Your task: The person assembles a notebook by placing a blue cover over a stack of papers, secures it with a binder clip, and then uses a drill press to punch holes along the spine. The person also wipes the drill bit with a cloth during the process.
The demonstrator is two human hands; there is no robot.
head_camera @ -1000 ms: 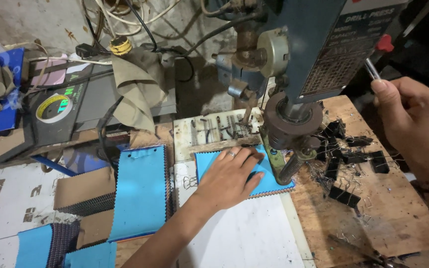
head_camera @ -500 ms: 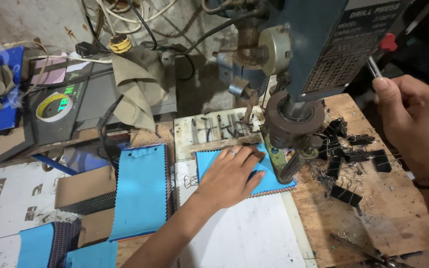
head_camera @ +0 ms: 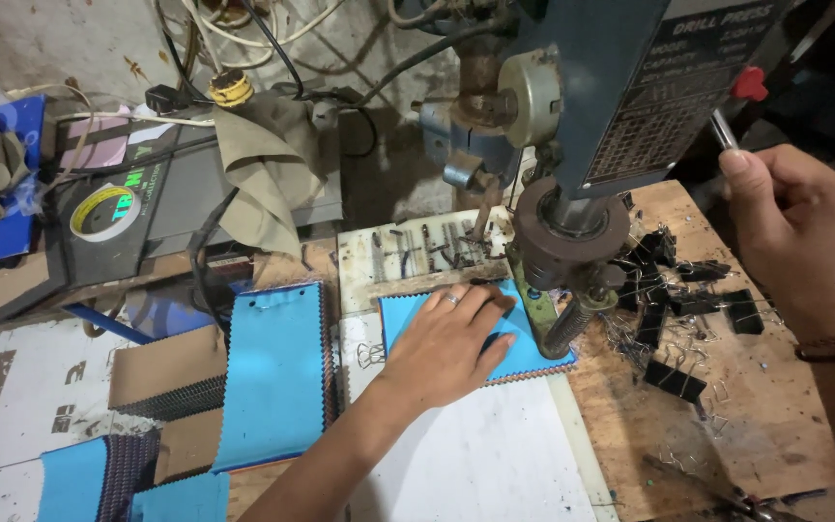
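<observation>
Head view, nearest first: the left hand (head_camera: 451, 348) lies flat, fingers spread and palm down, on a blue fabric swatch stack (head_camera: 524, 353) with pinked edges. It presses the stack onto the white board (head_camera: 475, 454) and closes round nothing. The stack sits directly under the drill press spindle (head_camera: 564, 242), its far right corner against the metal foot beside the spring. Its long axis runs left to right across the board, one short edge pointing toward the press column, the other toward the person's left.

By the look of it the stack is light, soft and limp — many thin layers that would slide over one another if pinched at one corner. A flat palm over the middle, or a grip across the bound edge, would likely keep the layers aligned.

To the right, the right hand (head_camera: 804, 227) is closed round the feed lever (head_camera: 727, 130), a thin metal rod with a red knob (head_camera: 748, 84) at its far end. Black binder clips (head_camera: 674, 309) lie scattered over the wooden bench (head_camera: 756, 416) between hand and spindle, among loose wire bits.

Left of the board lies another blue swatch book (head_camera: 275, 372), with brown-backed ones beside it. Farther back sit a tape roll (head_camera: 105, 211), a khaki cloth (head_camera: 265, 159) and tangled cables (head_camera: 244, 29) against the wall.
</observation>
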